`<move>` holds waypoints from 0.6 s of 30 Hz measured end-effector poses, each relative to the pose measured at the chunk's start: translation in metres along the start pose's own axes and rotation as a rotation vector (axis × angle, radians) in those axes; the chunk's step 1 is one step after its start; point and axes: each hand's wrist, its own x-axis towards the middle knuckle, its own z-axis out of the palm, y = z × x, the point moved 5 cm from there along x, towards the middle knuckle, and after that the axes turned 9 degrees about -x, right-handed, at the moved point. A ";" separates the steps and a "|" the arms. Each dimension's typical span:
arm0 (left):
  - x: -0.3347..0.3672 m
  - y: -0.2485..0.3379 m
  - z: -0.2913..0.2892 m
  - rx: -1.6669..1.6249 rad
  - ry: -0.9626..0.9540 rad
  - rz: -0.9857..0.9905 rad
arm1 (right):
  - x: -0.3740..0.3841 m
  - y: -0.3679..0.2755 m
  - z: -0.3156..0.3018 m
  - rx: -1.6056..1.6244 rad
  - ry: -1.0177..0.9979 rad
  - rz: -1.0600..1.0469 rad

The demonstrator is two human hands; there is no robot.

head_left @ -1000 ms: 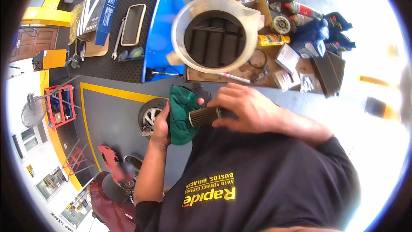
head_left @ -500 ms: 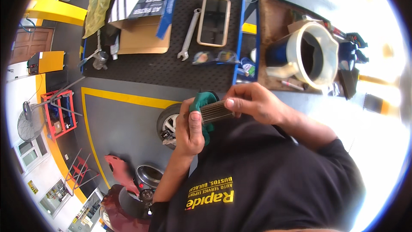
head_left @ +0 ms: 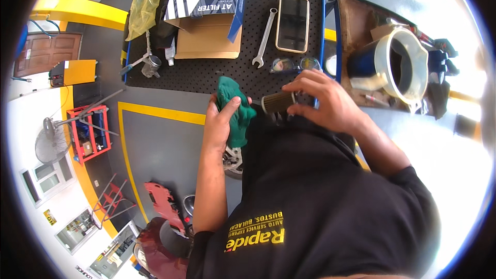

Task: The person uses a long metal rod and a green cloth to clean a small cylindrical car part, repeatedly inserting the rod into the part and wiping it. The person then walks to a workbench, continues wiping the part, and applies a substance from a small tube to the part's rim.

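A green cloth (head_left: 235, 113) is bunched in my left hand (head_left: 223, 119), whose thumb presses on its front. Just to the right, my right hand (head_left: 325, 98) grips a small cylindrical pleated filter (head_left: 278, 103) by its right end. The filter lies nearly level, its pleats brownish and its left end rimmed. A narrow gap parts it from the cloth. Both hands are in front of my body, near the front edge of a black perforated work surface (head_left: 206, 77). Safety glasses (head_left: 294, 65) lie on that surface just beyond my right hand.
On the work surface lie a combination wrench (head_left: 265, 39), a phone (head_left: 292, 24), an open filter box (head_left: 209, 36), yellow plastic (head_left: 146, 8) and a ratchet-like tool (head_left: 150, 66). At right, a tray (head_left: 345, 15) holds a large pitcher (head_left: 385, 67). A floor fan (head_left: 51, 139) stands far left.
The cloth and filter, together before, are now apart. My left hand has drawn the cloth off, and my right hand holds the filter farther right. The view has shifted, moving the surroundings rightward.
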 end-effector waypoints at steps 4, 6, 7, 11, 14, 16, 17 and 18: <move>0.028 0.031 -0.019 0.233 -0.064 0.206 | 0.005 -0.005 -0.006 0.025 0.044 0.140; 0.043 0.051 -0.024 0.485 -0.098 0.348 | 0.010 -0.001 -0.004 0.045 0.089 0.178; 0.049 0.061 -0.021 0.636 -0.106 0.428 | 0.013 0.000 0.000 0.059 0.118 0.194; 0.060 0.086 -0.026 1.167 -0.087 0.893 | 0.047 -0.018 0.023 0.019 0.190 0.237; 0.066 0.114 -0.051 1.066 -0.189 1.005 | 0.087 -0.037 0.047 -0.053 0.189 0.342; 0.074 0.132 -0.088 0.951 -0.340 1.012 | 0.113 -0.051 0.065 -0.080 0.156 0.415; 0.076 0.143 -0.108 0.918 -0.343 1.045 | 0.121 -0.052 0.076 -0.091 0.145 0.456; 0.085 0.151 -0.133 0.880 -0.344 0.990 | 0.127 -0.054 0.087 -0.109 0.137 0.503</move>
